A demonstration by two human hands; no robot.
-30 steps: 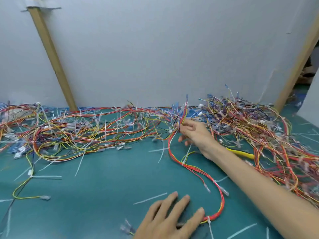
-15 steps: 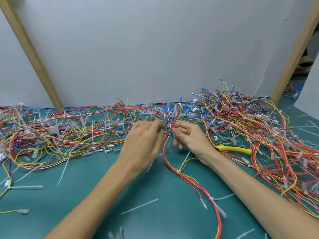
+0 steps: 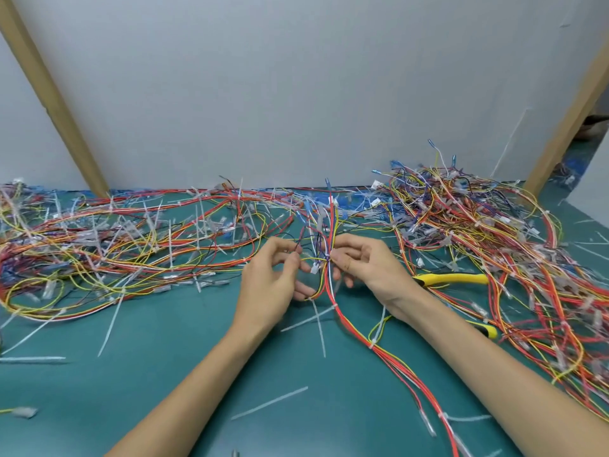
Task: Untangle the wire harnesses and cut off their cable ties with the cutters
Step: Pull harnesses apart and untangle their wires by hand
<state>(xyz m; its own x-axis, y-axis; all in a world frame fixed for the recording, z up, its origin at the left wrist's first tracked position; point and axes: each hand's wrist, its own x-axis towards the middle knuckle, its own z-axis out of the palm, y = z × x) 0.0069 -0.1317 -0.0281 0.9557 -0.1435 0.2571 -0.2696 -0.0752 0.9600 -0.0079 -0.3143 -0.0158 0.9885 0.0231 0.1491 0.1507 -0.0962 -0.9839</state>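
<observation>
1. Two bare hands meet at the centre of a green counter point(image 3: 158, 374). The left hand point(image 3: 272, 278) pinches a few thin loose wires between thumb and fingertips.
2. The right hand point(image 3: 367, 270), fingers curled, pinches a harness point(image 3: 330, 285) of red, yellow and white wires at the spot where its strands cross. The bundle rises toward 12 o'clock and trails across the counter toward 5 o'clock.
3. A white tie point(image 3: 335, 306) binds the harness at 6 o'clock of that pinch, just below both hands.
4. The cutters point(image 3: 456, 278), with yellow handles, lie on the counter at 3 o'clock of the right hand, partly hidden behind the wrist and forearm.
5. A left heap point(image 3: 115, 249) of tangled harnesses spreads at 9 o'clock. A right heap point(image 3: 487, 232) sprawls from 2 to 4 o'clock, reaching over the cutters' far end.
6. Loose ties point(image 3: 270, 402) lie scattered on the counter, one at 6 o'clock between the forearms.
7. A white board point(image 3: 296, 94) stands at 12 o'clock, flanked by two slanting posts point(image 3: 56, 103).
</observation>
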